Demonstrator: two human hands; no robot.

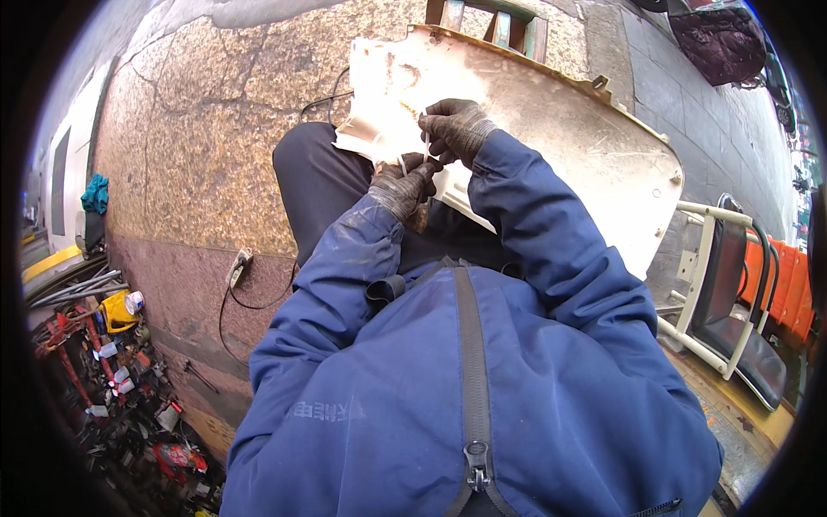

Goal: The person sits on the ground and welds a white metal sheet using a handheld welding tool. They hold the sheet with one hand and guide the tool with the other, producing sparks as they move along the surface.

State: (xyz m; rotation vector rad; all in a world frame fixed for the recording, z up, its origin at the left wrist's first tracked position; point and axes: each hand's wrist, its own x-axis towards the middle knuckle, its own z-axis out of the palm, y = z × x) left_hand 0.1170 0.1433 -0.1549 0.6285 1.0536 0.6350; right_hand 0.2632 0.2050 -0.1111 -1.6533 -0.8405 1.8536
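Observation:
Across my knees and the stool beyond lies a large off-white curved panel (577, 138), with brownish stains at its upper left and small tabs along its edge. Over its left part, my gloved right hand (461, 129) pinches a thin white strip (426, 142) that runs down toward the other hand. Just below and to the left, my gloved left hand (403, 188) is closed with its fingertips at the strip's lower end. A short white piece also shows between its fingers; whether it belongs to the same strip I cannot tell.
A slatted wooden stool (500, 28) stands under the panel's far edge. On the floor to the left lies a socket block (239, 265) with a black cord. Many tools and parts (121, 379) are heaped at lower left. A metal-framed chair (719, 284) stands at right.

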